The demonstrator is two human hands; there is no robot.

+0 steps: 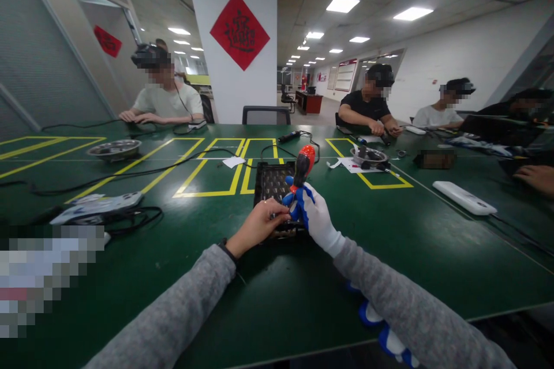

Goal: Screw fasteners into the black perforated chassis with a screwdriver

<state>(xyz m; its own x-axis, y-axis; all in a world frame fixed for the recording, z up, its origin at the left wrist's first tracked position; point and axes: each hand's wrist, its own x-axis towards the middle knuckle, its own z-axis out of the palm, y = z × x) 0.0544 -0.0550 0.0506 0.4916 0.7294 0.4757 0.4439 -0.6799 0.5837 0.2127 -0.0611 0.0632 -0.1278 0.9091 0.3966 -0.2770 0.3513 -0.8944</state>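
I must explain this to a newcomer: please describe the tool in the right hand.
On the green table sits a black tray. Over its near end, the gloved right hand holds the tool, handle up. Its red and black handle sets it apart from the tray and the white-blue glove.

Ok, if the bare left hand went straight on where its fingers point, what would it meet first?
Probably the right hand, gloved in white and blue, just past the left hand; whether they touch is unclear.
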